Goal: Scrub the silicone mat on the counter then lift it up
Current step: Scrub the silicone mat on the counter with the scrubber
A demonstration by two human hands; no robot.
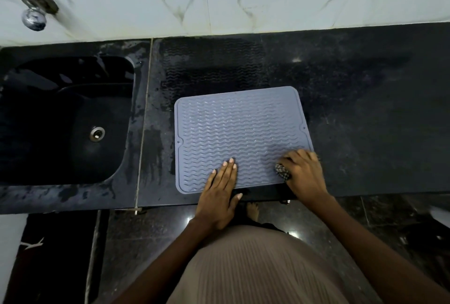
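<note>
Below, wet black counter (pixel 365 121), marble backsplash (pixel 267 4).

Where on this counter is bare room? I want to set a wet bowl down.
Right of the silicone mat, the black counter lies bare to the frame edge. Another bare strip, wet, runs between mat and tiled wall. The mat's near edge is crowded: left hand pressing, right hand gripping a scrubber.

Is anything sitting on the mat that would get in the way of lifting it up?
Nothing but the hands: the left hand presses flat on the silicone mat, and the right hand holds a scrubber against its near right corner.
</note>
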